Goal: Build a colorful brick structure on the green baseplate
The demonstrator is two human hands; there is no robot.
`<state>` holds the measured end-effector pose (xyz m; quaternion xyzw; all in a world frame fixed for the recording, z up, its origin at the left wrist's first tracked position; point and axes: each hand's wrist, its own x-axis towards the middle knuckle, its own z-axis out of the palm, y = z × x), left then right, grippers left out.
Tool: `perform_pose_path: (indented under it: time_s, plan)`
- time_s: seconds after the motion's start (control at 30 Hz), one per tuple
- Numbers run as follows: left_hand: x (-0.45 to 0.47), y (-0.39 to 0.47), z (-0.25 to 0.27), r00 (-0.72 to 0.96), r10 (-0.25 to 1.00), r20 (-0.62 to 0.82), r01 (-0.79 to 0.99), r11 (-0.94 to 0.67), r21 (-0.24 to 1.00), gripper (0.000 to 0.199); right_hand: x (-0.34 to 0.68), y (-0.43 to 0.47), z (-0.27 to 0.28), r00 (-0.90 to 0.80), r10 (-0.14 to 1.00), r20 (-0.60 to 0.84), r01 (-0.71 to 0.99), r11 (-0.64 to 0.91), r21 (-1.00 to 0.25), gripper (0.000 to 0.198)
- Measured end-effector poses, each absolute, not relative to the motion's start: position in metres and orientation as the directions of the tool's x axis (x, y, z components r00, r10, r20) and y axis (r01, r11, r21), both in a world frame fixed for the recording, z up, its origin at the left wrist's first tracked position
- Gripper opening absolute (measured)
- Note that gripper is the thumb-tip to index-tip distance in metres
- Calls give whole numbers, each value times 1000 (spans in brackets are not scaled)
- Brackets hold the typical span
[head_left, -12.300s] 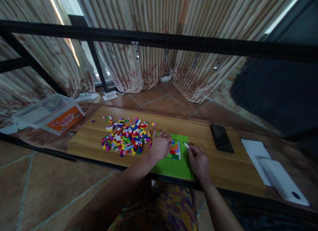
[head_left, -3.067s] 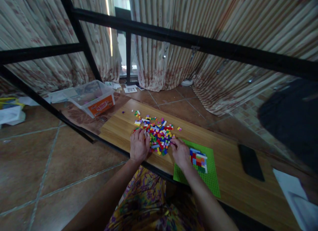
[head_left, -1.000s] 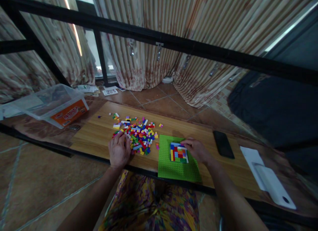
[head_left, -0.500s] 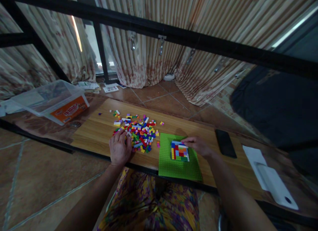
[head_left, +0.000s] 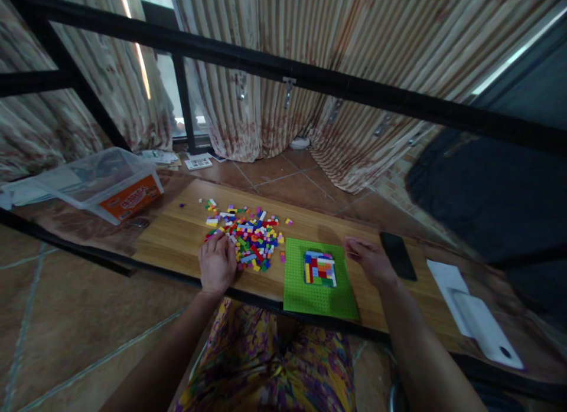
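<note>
My left hand (head_left: 217,263) rests on the near left edge of a pile of small coloured toy bricks (head_left: 254,238). Its fingers are curled down among the bricks, and whatever they hold is hidden. To the right of the pile lies a green studded baseplate (head_left: 296,297). On it sits a compact square build of bricks (head_left: 319,269) in red, yellow, orange, blue, white and green. My right hand (head_left: 370,260) hovers at the baseplate's right edge, away from the build. Its fingers are extended and slightly blurred, with no brick visible between them.
A black phone (head_left: 398,255) lies right of my right hand. Farther right are a white paper (head_left: 445,288) and a white device (head_left: 489,329). A clear plastic box (head_left: 101,182) with an orange label stands at the left. A black metal rail (head_left: 266,69) crosses beyond the wooden board (head_left: 166,235).
My right hand has let go of the top right of the build and moved right, off the baseplate's middle. My left hand stays at the pile. The camera view has shifted slightly.
</note>
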<state>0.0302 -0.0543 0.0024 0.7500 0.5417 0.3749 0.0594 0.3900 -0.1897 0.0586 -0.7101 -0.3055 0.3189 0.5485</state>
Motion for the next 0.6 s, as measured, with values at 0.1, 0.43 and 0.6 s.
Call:
perform_pose_path:
  time_s: [0.1,0.43,0.6]
  plan:
    - [30,-54,2,134,863,487,758,-406,510,30,390,-196,58,742,667,-63,36,-134,-990,44]
    - [30,-55,1,138,846,515,758,-424,496,29,323,-195,58,693,721,17,163,-134,-977,38]
    - [29,-57,1,127,853,506,728,-427,537,31,270,-183,54,482,876,18,349,-173,-921,34]
